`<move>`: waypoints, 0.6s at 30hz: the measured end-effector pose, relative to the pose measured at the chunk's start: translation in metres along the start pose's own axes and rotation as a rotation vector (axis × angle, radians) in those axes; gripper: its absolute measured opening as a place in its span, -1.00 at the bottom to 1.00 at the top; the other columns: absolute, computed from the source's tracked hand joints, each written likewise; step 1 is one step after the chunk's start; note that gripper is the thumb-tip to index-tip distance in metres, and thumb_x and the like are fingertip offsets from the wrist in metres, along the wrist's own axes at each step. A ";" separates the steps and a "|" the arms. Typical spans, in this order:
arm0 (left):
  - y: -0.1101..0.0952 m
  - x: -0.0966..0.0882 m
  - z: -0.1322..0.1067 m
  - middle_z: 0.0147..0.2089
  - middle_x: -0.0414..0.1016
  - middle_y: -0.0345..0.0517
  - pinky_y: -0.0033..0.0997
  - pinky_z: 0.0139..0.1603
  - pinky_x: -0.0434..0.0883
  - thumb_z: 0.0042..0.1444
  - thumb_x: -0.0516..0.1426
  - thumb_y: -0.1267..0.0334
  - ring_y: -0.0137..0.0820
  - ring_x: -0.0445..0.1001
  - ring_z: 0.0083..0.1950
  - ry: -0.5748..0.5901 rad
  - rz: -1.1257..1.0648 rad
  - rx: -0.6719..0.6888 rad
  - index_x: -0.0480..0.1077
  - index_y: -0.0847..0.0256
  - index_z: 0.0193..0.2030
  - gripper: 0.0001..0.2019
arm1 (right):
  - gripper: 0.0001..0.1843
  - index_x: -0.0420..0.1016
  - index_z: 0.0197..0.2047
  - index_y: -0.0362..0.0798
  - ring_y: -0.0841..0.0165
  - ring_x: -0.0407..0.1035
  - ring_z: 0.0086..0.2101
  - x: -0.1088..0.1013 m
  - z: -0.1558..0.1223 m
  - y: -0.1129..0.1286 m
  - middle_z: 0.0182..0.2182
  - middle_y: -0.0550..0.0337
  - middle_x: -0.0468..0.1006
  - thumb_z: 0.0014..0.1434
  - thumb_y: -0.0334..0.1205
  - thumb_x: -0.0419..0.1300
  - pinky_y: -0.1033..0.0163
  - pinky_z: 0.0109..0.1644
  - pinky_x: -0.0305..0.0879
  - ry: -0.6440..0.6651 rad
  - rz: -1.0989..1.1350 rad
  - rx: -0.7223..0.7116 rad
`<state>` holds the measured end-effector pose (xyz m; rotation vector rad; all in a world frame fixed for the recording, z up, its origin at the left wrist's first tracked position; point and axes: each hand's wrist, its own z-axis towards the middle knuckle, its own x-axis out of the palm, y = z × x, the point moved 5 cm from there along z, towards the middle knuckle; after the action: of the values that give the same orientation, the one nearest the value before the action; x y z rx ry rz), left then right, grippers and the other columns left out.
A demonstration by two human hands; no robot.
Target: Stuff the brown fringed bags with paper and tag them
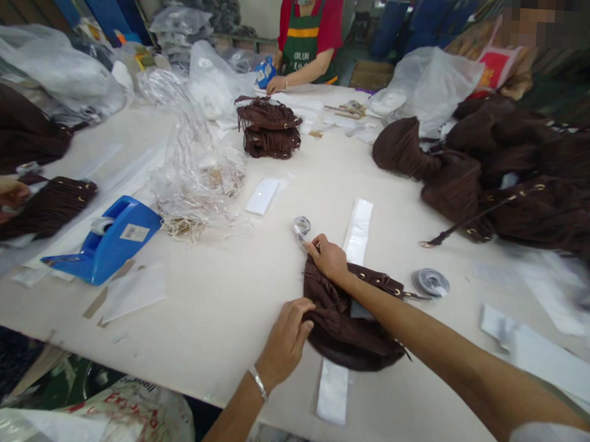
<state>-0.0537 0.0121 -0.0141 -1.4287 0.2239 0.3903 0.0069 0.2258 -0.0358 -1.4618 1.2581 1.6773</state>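
Note:
A dark brown gathered bag (355,341) with gold eyelets lies on the table in front of me, on top of a long white strip (333,393) that sticks out above and below it. My left hand (288,337), with a silver bangle at the wrist, has its fingers curled at the bag's left edge. Reaching across from the right, my right hand (328,260) is closed at the bag's upper left corner, fingertips bent down onto it. Just beyond those fingertips sits a small roll of tape (302,227). The bag's underside is hidden.
A blue tape dispenser (124,237) stands left, near a co-worker's hand (6,197) on another brown bag. Clear plastic bags (198,168) and stacked brown bags (270,129) lie farther back. Right are a grey roll (431,283) and heaped brown bags (528,168). A person in an apron (306,41) stands opposite.

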 end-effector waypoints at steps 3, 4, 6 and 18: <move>0.007 -0.013 0.017 0.03 0.40 -0.03 -0.20 0.16 0.29 0.27 0.00 0.30 -0.28 0.33 0.11 0.111 -0.033 0.006 0.35 0.14 -0.01 -0.80 | -0.49 0.33 -0.07 0.00 0.21 0.47 -0.29 0.001 -0.002 0.001 -0.31 0.10 0.60 0.32 0.25 -0.15 0.25 -0.30 0.15 0.000 -0.001 -0.002; 0.009 -0.015 0.023 -0.01 0.42 -0.06 -0.24 0.11 0.31 0.23 0.05 0.31 -0.29 0.36 0.05 0.146 -0.041 -0.013 0.36 0.14 -0.06 -0.83 | -0.48 0.32 -0.06 0.00 0.21 0.47 -0.29 0.001 -0.002 0.001 -0.31 0.09 0.60 0.33 0.25 -0.16 0.25 -0.29 0.15 0.000 -0.002 -0.001; 0.014 -0.015 0.035 -0.13 0.44 -0.14 -0.34 -0.05 0.34 0.14 0.12 0.33 -0.34 0.39 -0.10 0.238 -0.073 -0.075 0.37 0.16 -0.15 -0.87 | -0.46 0.31 -0.04 -0.01 0.20 0.48 -0.28 0.001 -0.004 0.002 -0.31 0.09 0.60 0.33 0.25 -0.18 0.25 -0.27 0.16 0.000 -0.007 -0.001; 0.016 -0.014 0.007 -0.40 0.22 -0.27 -0.44 -0.31 0.20 -0.05 0.01 0.54 -0.44 0.24 -0.34 -0.084 0.224 -0.097 0.13 0.15 -0.45 -0.81 | -0.45 0.24 0.05 -0.04 0.16 0.50 -0.21 -0.003 -0.009 0.009 -0.26 -0.01 0.60 0.36 0.20 -0.26 0.23 -0.19 0.21 0.085 -0.065 0.025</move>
<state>-0.0733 0.0191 -0.0229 -1.4838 0.3009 0.6507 0.0031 0.2144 -0.0297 -1.5574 1.2576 1.5665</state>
